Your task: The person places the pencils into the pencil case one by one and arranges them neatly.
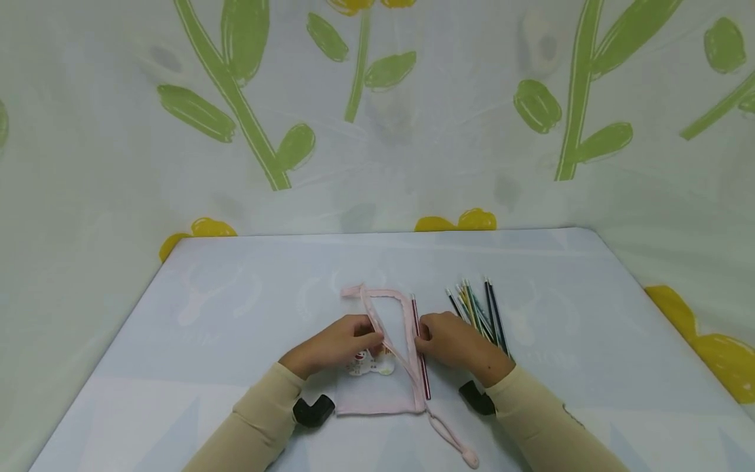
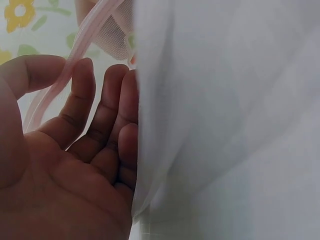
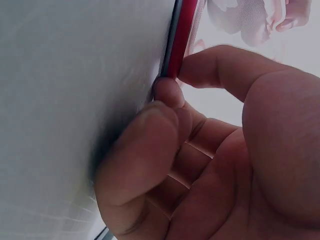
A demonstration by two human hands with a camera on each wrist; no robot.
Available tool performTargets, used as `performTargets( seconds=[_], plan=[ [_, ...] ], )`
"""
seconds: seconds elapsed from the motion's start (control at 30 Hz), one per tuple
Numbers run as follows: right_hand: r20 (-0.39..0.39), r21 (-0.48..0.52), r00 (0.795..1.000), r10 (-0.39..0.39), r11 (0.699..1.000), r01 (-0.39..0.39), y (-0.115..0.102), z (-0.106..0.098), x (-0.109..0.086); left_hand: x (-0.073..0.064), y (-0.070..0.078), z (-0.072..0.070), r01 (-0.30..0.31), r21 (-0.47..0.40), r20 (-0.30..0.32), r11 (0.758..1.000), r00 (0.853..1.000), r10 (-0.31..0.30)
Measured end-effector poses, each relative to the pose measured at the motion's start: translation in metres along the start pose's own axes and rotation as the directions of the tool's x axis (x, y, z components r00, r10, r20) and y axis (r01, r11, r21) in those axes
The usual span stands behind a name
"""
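Note:
A see-through mesh pouch (image 1: 377, 401) with pink trim and a small cartoon print lies on the table in the head view. My left hand (image 1: 348, 339) pinches the pink trim (image 2: 90, 30) of its opening between thumb and index finger, lifting that side. A dark red pencil (image 1: 425, 380) lies lengthwise along the pouch's right edge. Thumb and fingertips of my right hand (image 1: 453, 335) pinch this pencil around its middle, close over the table. In the right wrist view the pencil (image 3: 183, 35) shows a red face and a dark one.
Beyond my right hand lies a loose bunch of pencils (image 1: 472, 305), dark, green and yellow, partly hidden by the hand. A pink strap (image 1: 448, 434) trails from the pouch's lower right corner. A leaf-patterned curtain (image 1: 377, 170) hangs behind the table (image 1: 248, 262).

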State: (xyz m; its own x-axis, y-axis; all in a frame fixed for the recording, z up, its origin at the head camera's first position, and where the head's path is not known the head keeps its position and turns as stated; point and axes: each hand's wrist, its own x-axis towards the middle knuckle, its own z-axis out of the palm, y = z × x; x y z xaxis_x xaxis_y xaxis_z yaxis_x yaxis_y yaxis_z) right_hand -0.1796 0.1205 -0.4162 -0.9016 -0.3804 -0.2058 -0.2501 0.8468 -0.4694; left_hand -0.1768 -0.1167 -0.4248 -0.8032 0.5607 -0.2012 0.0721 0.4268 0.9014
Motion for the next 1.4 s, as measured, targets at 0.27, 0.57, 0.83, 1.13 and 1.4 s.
performTargets(
  seconds=[0.27,0.57,0.83,1.13,1.4],
  plan=[
    [-0.016,-0.006,1.0,-0.007,1.0,0.007,-0.001,0.001,-0.002,-0.001,-0.001,0.001,-0.021,-0.001,0.01,1.0,1.0,0.021],
    [-0.03,-0.001,0.999,0.014,1.0,-0.014,-0.004,0.0,-0.002,0.0,-0.001,0.002,-0.055,-0.008,0.016,0.998,0.998,0.055],
    [-0.02,0.044,0.998,0.055,0.998,-0.054,-0.003,-0.002,-0.002,0.0,0.0,0.002,-0.064,-0.027,0.026,0.998,0.998,0.065],
    [-0.095,0.068,0.991,0.094,0.994,-0.088,0.001,-0.008,0.003,0.003,0.002,0.007,-0.058,-0.03,0.015,0.998,0.998,0.059],
    [-0.167,0.108,0.985,0.043,0.994,-0.025,0.002,-0.013,0.005,0.004,0.003,0.011,-0.058,-0.058,-0.007,0.997,0.998,0.058]
  ],
)
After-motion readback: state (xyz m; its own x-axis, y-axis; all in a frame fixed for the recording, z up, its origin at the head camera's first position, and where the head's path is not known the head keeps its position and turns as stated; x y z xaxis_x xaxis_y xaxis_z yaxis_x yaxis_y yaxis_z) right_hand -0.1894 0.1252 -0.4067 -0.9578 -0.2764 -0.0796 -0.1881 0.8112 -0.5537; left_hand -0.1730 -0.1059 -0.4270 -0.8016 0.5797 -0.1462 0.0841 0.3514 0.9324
